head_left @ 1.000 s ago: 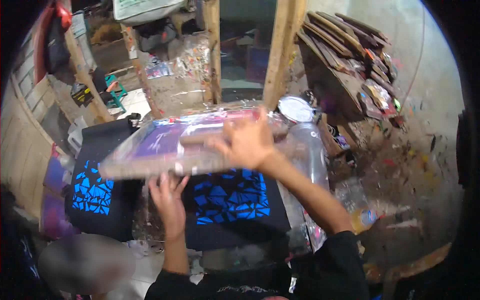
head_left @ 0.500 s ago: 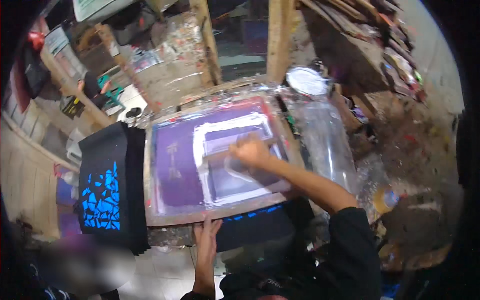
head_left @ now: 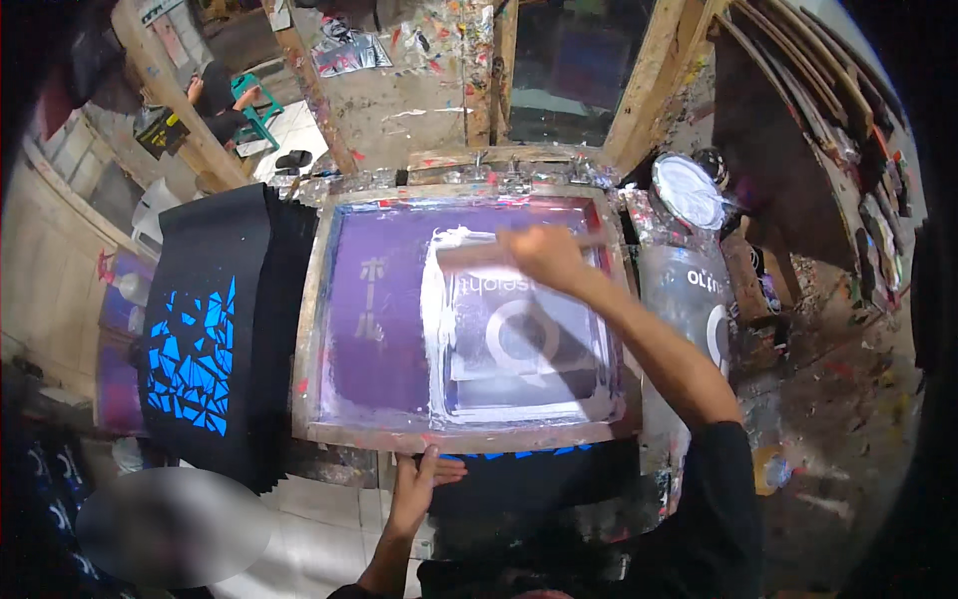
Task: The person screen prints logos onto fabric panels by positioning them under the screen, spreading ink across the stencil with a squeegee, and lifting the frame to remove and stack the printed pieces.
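- Two hands are at work, and the nearer one, the left hand (head_left: 414,489), lies flat with fingers spread against the near rail of the wooden screen frame (head_left: 459,436). It closes on nothing; it seems to be pinning the frame down so it cannot skid.
- Under that rail, a black garment (head_left: 529,479) with blue print peeks out at the near edge, sandwiched between screen and desk, right where ink would pass through.
- Moving inward, the purple mesh (head_left: 384,329) fills the frame, lying level over the garment. A white ink band (head_left: 434,329) runs down its middle, and the stencil area to its right looks pale and wet.
- Right hand (head_left: 544,258) now: the grip is wrapped tight round a wooden squeegee (head_left: 479,252), held crosswise at the far end of the stencil. The arm reaches fully over the screen, which suits a pull back toward the body.
- Off to the left, a stack of black shirts (head_left: 215,329) printed with blue shards lies just beside the frame, close enough to reach.
- On the right, an open ink tub (head_left: 689,190) with white contents stands near the frame's far corner, handy for the squeegee hand.
- Farthest off, metal hinge clamps (head_left: 519,178) grip the frame's far rail below paint-spattered wooden posts (head_left: 639,100), so the screen can swing up and land in the same spot.
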`<act>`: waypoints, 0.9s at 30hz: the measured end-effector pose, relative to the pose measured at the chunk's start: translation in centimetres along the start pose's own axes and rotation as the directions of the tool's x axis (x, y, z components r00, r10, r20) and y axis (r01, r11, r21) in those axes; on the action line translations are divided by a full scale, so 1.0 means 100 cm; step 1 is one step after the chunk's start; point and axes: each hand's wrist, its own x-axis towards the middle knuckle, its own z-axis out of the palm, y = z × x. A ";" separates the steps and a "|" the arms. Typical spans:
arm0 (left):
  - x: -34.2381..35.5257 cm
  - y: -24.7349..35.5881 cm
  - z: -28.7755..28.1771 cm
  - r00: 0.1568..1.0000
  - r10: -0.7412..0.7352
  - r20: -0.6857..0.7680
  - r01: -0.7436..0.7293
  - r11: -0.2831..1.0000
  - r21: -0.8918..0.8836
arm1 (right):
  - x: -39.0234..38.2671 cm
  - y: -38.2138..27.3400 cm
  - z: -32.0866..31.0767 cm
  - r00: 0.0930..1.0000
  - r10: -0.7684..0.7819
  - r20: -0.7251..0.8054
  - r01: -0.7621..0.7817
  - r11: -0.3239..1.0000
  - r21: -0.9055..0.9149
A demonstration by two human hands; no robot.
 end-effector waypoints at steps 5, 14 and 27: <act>0.005 -0.008 -0.012 1.000 -0.014 0.016 0.015 0.999 -0.040 | 0.043 -0.002 0.011 0.986 -0.104 -0.127 0.093 0.991 -0.095; -0.001 -0.006 -0.008 1.000 0.010 -0.006 -0.010 1.000 0.017 | -0.080 -0.060 -0.019 0.909 -0.335 0.249 0.321 0.942 0.097; -0.001 0.006 -0.006 0.996 -0.047 -0.074 0.043 0.998 -0.052 | -0.110 -0.079 -0.002 0.992 0.037 -0.121 -0.039 0.999 -0.021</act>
